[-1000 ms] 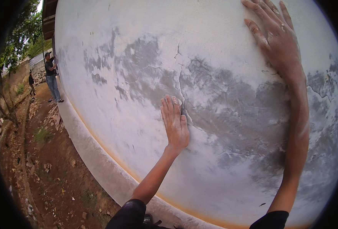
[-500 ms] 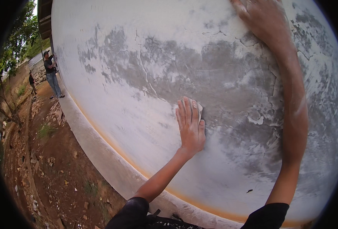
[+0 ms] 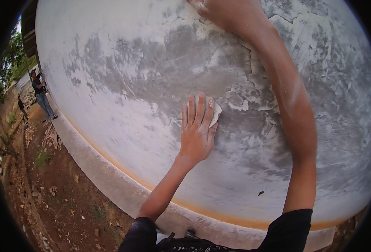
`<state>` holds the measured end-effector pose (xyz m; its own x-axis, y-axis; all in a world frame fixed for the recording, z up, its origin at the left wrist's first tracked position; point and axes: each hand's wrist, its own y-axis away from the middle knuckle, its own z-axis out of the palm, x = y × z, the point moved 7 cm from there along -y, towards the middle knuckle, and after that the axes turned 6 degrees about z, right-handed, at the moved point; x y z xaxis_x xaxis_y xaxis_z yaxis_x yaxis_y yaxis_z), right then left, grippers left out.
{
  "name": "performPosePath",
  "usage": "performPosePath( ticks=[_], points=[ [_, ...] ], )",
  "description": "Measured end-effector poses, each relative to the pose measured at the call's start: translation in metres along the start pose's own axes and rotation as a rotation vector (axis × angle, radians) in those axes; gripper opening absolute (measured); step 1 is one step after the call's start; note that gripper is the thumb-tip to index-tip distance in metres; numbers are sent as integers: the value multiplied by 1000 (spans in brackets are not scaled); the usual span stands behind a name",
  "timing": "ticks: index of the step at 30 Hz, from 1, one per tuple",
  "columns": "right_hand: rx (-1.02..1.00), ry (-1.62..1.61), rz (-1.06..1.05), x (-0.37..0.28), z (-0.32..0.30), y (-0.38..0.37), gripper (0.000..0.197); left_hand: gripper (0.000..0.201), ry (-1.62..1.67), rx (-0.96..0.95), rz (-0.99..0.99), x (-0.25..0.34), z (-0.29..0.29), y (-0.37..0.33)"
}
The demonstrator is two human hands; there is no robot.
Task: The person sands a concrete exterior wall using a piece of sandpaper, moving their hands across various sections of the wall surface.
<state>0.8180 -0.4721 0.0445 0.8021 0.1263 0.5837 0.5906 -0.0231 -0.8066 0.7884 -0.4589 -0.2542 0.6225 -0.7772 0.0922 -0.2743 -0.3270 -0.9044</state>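
Note:
A wide plastered wall (image 3: 152,138) fills most of the view, white with worn grey patches, cracks and flaking edges. My left hand (image 3: 196,134) presses a pale flat pad (image 3: 215,116) against the wall, its fingers laid over it; only the pad's right edge and top show. White dust coats those fingertips. My right arm reaches up across the wall, dusty along the forearm. At the top edge, my right hand (image 3: 229,14) is partly cut off, so its fingers and anything under them are mostly hidden.
An orange-stained line and a concrete ledge (image 3: 93,168) run along the wall's foot. Brown soil (image 3: 59,189) with stones and litter lies left of it. Farther off, a person (image 3: 42,94) stands at the wall, another person (image 3: 22,107) behind. A small dark speck (image 3: 261,193) marks the wall.
The view has shifted, so the wall's marks sit farther left and higher. My left hand, with the pad, has slid rightward over the wall. My right hand appears farther left in view.

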Motion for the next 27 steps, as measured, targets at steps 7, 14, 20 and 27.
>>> performPosePath(
  ticks=[7, 14, 20, 27],
  points=[
    [98, 36, 269, 54, -56, 24, 45, 65, -9, -112, 333, 56, 0, -41],
    [77, 46, 157, 58, -57, 33, 46, 58, -30, 129, 196, 43, -49, -111],
    [76, 89, 127, 58, -49, 35, 48, 60, -102, -156, 502, 66, -9, -59],
    [70, 67, 104, 54, -45, 37, 49, 63, -129, 38, 323, 43, -34, -81]
  ],
)
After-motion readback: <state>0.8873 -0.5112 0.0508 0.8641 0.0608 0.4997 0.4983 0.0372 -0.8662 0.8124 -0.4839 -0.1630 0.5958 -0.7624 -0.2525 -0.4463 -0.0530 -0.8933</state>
